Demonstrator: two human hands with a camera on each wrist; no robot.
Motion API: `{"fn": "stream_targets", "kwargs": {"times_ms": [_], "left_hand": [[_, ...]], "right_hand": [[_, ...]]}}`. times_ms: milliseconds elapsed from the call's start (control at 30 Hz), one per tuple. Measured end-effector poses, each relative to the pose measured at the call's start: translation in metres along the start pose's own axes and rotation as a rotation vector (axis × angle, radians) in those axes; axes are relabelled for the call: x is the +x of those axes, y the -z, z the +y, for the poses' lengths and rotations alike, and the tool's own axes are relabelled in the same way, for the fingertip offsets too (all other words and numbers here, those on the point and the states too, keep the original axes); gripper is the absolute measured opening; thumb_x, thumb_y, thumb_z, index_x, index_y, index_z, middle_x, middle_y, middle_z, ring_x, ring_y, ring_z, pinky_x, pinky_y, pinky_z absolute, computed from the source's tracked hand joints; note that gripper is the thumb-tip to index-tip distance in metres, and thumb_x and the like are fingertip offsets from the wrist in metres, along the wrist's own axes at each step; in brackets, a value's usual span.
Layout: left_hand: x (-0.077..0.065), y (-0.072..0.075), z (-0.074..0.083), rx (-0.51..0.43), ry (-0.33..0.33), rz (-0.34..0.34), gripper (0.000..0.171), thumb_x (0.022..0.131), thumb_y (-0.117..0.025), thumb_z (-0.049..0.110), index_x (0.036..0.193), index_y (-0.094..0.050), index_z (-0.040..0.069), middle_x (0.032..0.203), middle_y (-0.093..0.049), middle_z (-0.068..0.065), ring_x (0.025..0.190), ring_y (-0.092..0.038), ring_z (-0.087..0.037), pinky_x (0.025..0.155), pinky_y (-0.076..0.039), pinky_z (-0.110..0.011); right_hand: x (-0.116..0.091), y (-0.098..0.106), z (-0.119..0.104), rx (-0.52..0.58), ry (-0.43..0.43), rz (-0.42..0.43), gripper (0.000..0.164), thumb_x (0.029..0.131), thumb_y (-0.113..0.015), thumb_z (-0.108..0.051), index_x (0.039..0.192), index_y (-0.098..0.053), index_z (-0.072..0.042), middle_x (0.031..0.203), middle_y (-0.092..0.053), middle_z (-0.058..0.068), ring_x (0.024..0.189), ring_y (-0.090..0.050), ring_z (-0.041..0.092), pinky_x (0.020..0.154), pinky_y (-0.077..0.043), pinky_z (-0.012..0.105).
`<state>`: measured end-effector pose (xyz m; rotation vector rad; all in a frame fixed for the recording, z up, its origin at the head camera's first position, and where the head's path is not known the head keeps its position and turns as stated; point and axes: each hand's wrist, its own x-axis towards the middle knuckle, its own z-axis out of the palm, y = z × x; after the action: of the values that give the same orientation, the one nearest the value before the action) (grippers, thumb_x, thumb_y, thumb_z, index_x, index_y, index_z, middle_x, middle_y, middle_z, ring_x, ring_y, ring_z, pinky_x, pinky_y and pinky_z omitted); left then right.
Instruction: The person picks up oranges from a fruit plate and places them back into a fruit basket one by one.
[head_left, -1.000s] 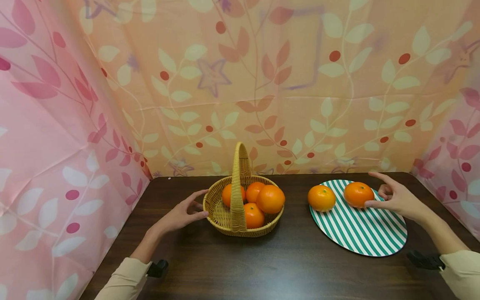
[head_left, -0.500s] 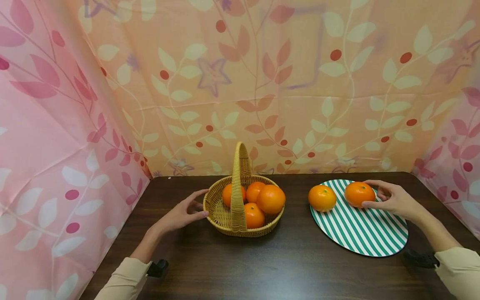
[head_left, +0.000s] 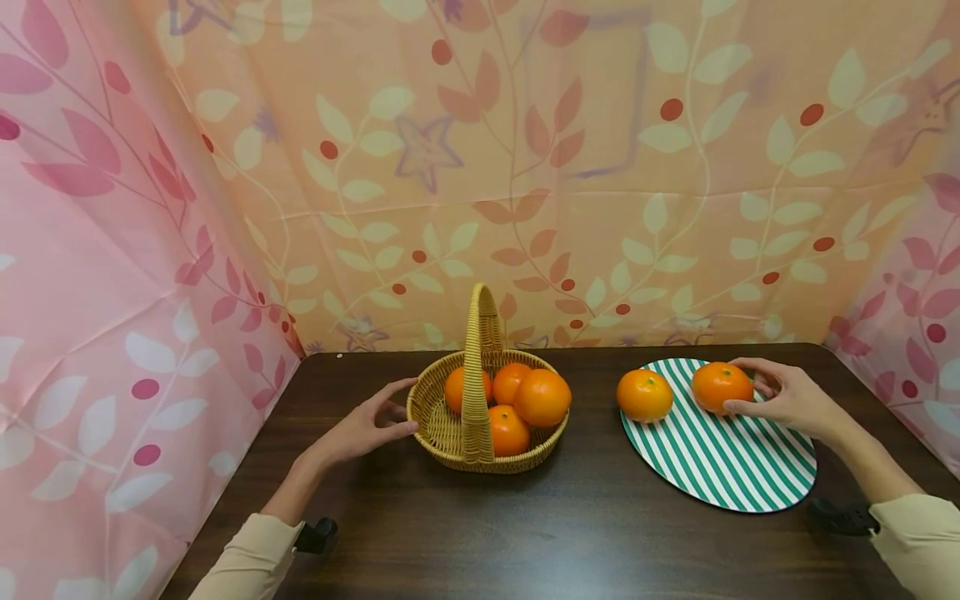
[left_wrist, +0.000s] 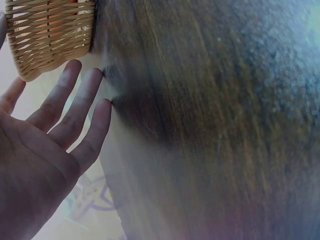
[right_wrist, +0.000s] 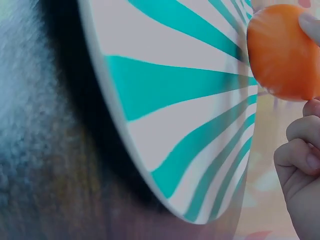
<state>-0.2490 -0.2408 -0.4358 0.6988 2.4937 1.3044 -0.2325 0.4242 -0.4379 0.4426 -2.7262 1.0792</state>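
Note:
At the right, my right hand (head_left: 798,406) pinches an orange (head_left: 722,386) between thumb and fingers, over the far part of a flat green-and-white striped placemat (head_left: 757,467). In the right wrist view, the thumb lies on one side of this fruit, the index fingertip on the other, and the remaining fingers curl below. A second orange (head_left: 644,396) sits at the placemat's left edge. My left hand (head_left: 363,431) has thumb and index fingertip at the left rim of a yellow wicker basket (head_left: 442,437). Its other fingers (left_wrist: 75,112) stretch out loosely, spread beside the basket wall.
Several oranges (head_left: 542,398) lie inside the basket, mostly in its right half, under a tall arched handle (head_left: 474,383). The dark wooden table (head_left: 517,533) runs back to a patterned cloth wall (head_left: 600,250), with a pink cloth (head_left: 127,333) along the left.
My right hand's fingers have come in from a spread pose and gripped the orange, which has shifted slightly to the right. The left hand and basket have stayed in place.

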Motion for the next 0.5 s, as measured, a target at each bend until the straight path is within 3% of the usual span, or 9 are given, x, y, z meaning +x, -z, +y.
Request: {"fn": "stream_targets", "kwargs": {"times_ms": [133,500], "left_hand": [[0.0,0.0,0.001,-0.003,-0.003,-0.003,0.073,0.1,-0.07,0.028,0.16,-0.03,0.02,0.12,-0.064,-0.017,0.104,-0.066,-0.029,0.09,-0.051,-0.05],[-0.001,0.0,0.001,0.001,0.002,0.005,0.073,0.099,-0.07,0.029,0.16,-0.03,0.021,0.119,-0.064,-0.016,0.108,-0.064,-0.032,0.09,-0.051,-0.049]], "right_hand": [[0.002,0.004,-0.005,-0.029,-0.008,0.02,0.059,0.085,-0.086,-0.019,0.134,-0.058,0.0,0.071,-0.039,0.003,0.061,-0.04,0.019,0.056,-0.031,0.032],[0.019,0.003,-0.034,0.031,0.011,0.049,0.059,0.086,-0.085,-0.016,0.137,-0.059,-0.005,0.073,-0.039,0.009,0.063,-0.041,0.02,0.057,-0.033,0.031]]}}
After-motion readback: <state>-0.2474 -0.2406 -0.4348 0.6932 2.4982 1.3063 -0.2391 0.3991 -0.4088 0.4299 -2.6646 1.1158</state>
